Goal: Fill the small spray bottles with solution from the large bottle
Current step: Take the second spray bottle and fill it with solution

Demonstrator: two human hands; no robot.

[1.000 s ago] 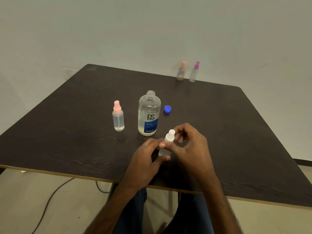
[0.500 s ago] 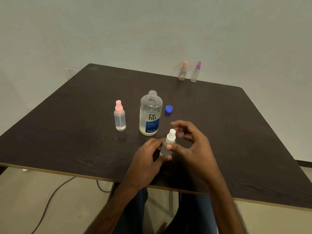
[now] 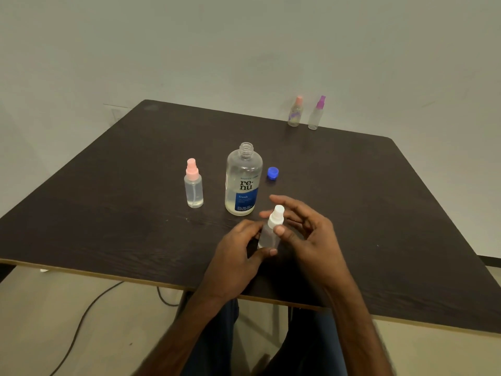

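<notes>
- Centrally, near the front edge of a dark wooden table (image 3: 108, 213), a small white-capped spray bottle (image 3: 272, 232) is standing upright.
- The left hand (image 3: 238, 256) is gripping its clear body, fingers curling around it.
- The right hand (image 3: 311, 240) is hovering at the cap, fingers spreading loosely, thumb tip touching the cap's collar.
- Just behind, an uncapped renu solution bottle (image 3: 243, 183) is standing, its blue cap (image 3: 272, 173) lying beside it on the right.
- A pink-capped spray bottle (image 3: 193, 185) is standing to its left.
- A far pink-topped bottle (image 3: 295, 112) and a purple-topped bottle (image 3: 316, 114) are sitting at the far edge.
</notes>
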